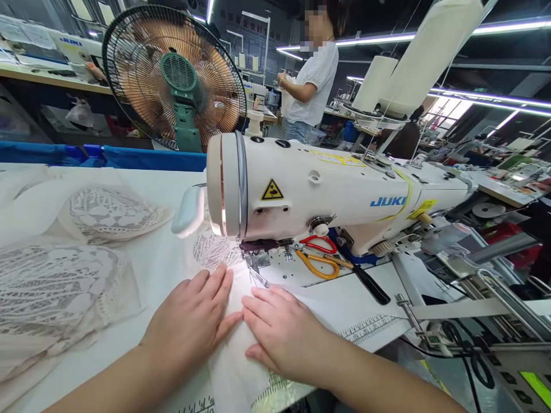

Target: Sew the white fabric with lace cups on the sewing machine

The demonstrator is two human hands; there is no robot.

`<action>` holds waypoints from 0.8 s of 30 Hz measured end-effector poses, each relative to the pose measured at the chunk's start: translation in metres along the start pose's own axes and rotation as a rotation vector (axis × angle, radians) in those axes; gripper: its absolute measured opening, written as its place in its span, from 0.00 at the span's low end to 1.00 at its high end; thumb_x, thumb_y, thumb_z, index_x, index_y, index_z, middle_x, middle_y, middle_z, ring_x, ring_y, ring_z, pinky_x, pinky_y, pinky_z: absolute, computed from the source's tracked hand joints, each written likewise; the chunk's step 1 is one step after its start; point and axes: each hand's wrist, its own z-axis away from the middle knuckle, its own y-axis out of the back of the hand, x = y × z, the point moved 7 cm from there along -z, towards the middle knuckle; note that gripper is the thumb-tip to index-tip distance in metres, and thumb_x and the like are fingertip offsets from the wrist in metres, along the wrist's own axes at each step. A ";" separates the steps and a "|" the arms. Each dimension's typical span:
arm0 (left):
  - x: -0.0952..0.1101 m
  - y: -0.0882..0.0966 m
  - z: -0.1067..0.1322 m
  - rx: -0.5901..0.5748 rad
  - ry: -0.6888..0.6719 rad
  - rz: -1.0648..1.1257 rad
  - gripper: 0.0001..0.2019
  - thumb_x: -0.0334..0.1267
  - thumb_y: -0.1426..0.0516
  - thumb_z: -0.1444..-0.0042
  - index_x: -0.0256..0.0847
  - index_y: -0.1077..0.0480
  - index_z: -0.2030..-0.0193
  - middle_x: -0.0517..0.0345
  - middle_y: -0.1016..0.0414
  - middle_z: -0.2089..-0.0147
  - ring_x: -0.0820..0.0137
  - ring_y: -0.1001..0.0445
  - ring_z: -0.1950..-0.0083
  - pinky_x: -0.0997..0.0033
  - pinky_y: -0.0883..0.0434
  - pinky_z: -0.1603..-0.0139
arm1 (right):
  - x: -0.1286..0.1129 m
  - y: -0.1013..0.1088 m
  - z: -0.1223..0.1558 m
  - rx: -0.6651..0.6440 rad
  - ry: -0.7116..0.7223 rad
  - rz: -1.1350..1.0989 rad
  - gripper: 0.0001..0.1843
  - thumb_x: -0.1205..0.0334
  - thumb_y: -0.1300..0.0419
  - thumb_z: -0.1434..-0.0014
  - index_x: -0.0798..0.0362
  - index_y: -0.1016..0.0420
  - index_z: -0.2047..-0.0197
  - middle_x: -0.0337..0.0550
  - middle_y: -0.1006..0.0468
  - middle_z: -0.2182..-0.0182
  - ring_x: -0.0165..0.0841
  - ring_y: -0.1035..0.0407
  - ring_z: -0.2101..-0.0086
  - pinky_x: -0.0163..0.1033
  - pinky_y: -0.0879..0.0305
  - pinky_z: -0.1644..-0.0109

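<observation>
The left hand (pixel 193 310) is laid palm down, fingers extended and gently spread; the right hand (pixel 282 327) is also held palm down, fingers close together and thumb apart. Whether cloth is pinched under either cannot be told. A pale cream, sheer fabric strip (pixel 236 358) is pressed between and beneath them, its long axis pointed away from the body, toward the slim silvery metal presser foot (pixel 253 264). The foot is placed straight ahead of the gap between the hands, with the right fingertips just beside its metalwork. Beyond the left fingertips, a cream lace-patterned piece (pixel 210 249) is partly covered by the white JUKI sewing machine (pixel 344 192). Yellow-handled scissors (pixel 318 264) are set to the right on the white desk (pixel 344 307).
</observation>
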 end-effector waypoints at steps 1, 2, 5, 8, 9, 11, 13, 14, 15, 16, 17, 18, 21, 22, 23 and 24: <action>-0.001 -0.002 -0.001 -0.012 0.007 -0.004 0.28 0.45 0.55 0.31 0.23 0.22 0.47 0.33 0.19 0.49 0.50 0.23 0.56 0.55 0.30 0.63 | 0.000 0.000 0.000 -0.005 0.000 0.009 0.26 0.48 0.42 0.32 0.62 0.26 0.42 0.54 0.25 0.40 0.46 0.35 0.38 0.52 0.38 0.33; -0.001 -0.004 -0.001 -0.024 0.014 -0.011 0.28 0.45 0.54 0.32 0.23 0.23 0.46 0.32 0.19 0.49 0.50 0.23 0.55 0.55 0.30 0.63 | 0.000 0.000 -0.001 -0.008 0.002 0.018 0.27 0.48 0.42 0.32 0.62 0.26 0.42 0.54 0.25 0.40 0.46 0.35 0.38 0.52 0.37 0.33; -0.002 -0.007 -0.004 -0.034 0.018 -0.047 0.27 0.46 0.53 0.32 0.23 0.22 0.46 0.33 0.19 0.48 0.50 0.22 0.55 0.56 0.28 0.63 | 0.000 0.000 -0.001 0.006 0.015 0.045 0.27 0.48 0.43 0.32 0.63 0.26 0.43 0.55 0.25 0.40 0.46 0.34 0.39 0.52 0.34 0.35; 0.000 -0.006 -0.006 -0.013 0.016 -0.098 0.27 0.46 0.53 0.32 0.23 0.22 0.48 0.33 0.19 0.49 0.50 0.21 0.57 0.57 0.27 0.66 | 0.001 0.001 -0.001 0.050 0.028 0.066 0.26 0.47 0.42 0.32 0.64 0.25 0.46 0.55 0.23 0.42 0.46 0.32 0.40 0.51 0.32 0.37; 0.000 -0.005 -0.007 -0.012 0.018 -0.112 0.28 0.46 0.53 0.32 0.23 0.22 0.48 0.33 0.18 0.49 0.50 0.21 0.57 0.57 0.27 0.66 | 0.001 0.002 0.000 0.069 0.031 0.070 0.26 0.47 0.42 0.33 0.64 0.24 0.47 0.56 0.23 0.43 0.46 0.32 0.41 0.50 0.32 0.37; 0.000 -0.006 -0.008 -0.029 0.027 -0.129 0.28 0.47 0.53 0.33 0.23 0.22 0.48 0.32 0.19 0.49 0.51 0.21 0.57 0.58 0.27 0.66 | 0.002 0.003 0.001 0.102 0.036 0.069 0.25 0.48 0.42 0.32 0.64 0.24 0.47 0.55 0.23 0.43 0.45 0.32 0.41 0.50 0.31 0.38; 0.000 -0.008 -0.010 -0.072 0.041 -0.129 0.28 0.49 0.52 0.33 0.25 0.22 0.47 0.33 0.19 0.48 0.51 0.21 0.55 0.58 0.27 0.65 | 0.003 0.003 0.002 0.120 0.035 0.059 0.25 0.48 0.43 0.32 0.64 0.24 0.47 0.56 0.23 0.43 0.45 0.32 0.41 0.50 0.32 0.38; -0.001 -0.009 -0.011 -0.092 0.047 -0.127 0.28 0.49 0.52 0.33 0.25 0.22 0.47 0.33 0.19 0.48 0.51 0.21 0.55 0.59 0.27 0.64 | 0.003 0.003 0.003 0.123 0.034 0.051 0.25 0.49 0.43 0.32 0.64 0.25 0.46 0.56 0.23 0.43 0.45 0.32 0.40 0.50 0.32 0.38; -0.001 -0.010 -0.012 -0.110 0.050 -0.121 0.28 0.49 0.52 0.33 0.25 0.22 0.46 0.32 0.19 0.48 0.50 0.21 0.54 0.59 0.27 0.65 | 0.003 0.003 0.004 0.127 0.033 0.044 0.25 0.49 0.43 0.32 0.64 0.25 0.46 0.57 0.23 0.43 0.45 0.32 0.40 0.50 0.33 0.37; -0.002 -0.011 -0.013 -0.127 0.055 -0.112 0.29 0.50 0.52 0.32 0.24 0.22 0.46 0.32 0.19 0.49 0.50 0.21 0.55 0.59 0.27 0.65 | 0.003 0.004 0.005 0.132 0.030 0.038 0.25 0.49 0.43 0.32 0.64 0.25 0.46 0.57 0.23 0.43 0.45 0.33 0.40 0.49 0.33 0.37; -0.003 -0.012 -0.015 -0.142 0.064 -0.098 0.29 0.50 0.53 0.32 0.24 0.23 0.46 0.32 0.19 0.49 0.50 0.21 0.55 0.58 0.28 0.65 | 0.003 0.005 0.006 0.135 0.026 0.035 0.25 0.49 0.43 0.32 0.64 0.25 0.46 0.57 0.23 0.43 0.45 0.33 0.40 0.49 0.34 0.37; -0.005 -0.013 -0.016 -0.152 0.078 -0.078 0.30 0.51 0.54 0.32 0.25 0.23 0.46 0.32 0.19 0.50 0.50 0.22 0.56 0.58 0.28 0.66 | 0.003 0.006 0.007 0.136 0.024 0.034 0.26 0.49 0.43 0.32 0.65 0.25 0.45 0.57 0.23 0.43 0.45 0.33 0.41 0.49 0.34 0.37; -0.007 -0.012 -0.018 -0.133 0.112 -0.004 0.33 0.52 0.59 0.30 0.25 0.23 0.45 0.31 0.20 0.49 0.50 0.22 0.57 0.57 0.28 0.66 | 0.003 0.008 0.010 0.120 0.008 0.037 0.25 0.49 0.42 0.32 0.64 0.25 0.44 0.57 0.23 0.43 0.44 0.33 0.40 0.48 0.35 0.36; -0.006 -0.010 -0.017 -0.107 0.102 0.009 0.34 0.52 0.61 0.29 0.25 0.23 0.46 0.30 0.20 0.48 0.50 0.22 0.56 0.56 0.28 0.64 | 0.004 0.010 0.012 0.117 0.004 0.039 0.25 0.50 0.43 0.32 0.64 0.25 0.45 0.57 0.24 0.43 0.44 0.33 0.40 0.47 0.35 0.35; -0.003 -0.007 -0.015 -0.076 0.076 0.018 0.35 0.51 0.63 0.29 0.24 0.23 0.46 0.31 0.20 0.49 0.51 0.22 0.56 0.56 0.27 0.62 | 0.004 0.011 0.013 0.117 -0.001 0.042 0.24 0.50 0.43 0.32 0.63 0.25 0.46 0.56 0.23 0.43 0.43 0.33 0.40 0.47 0.36 0.34; 0.001 -0.003 -0.013 -0.039 0.044 0.026 0.36 0.49 0.65 0.28 0.24 0.22 0.47 0.32 0.19 0.50 0.52 0.22 0.55 0.56 0.27 0.60 | 0.004 0.012 0.016 0.121 -0.003 0.045 0.23 0.50 0.43 0.31 0.63 0.24 0.47 0.56 0.23 0.43 0.43 0.33 0.40 0.46 0.36 0.34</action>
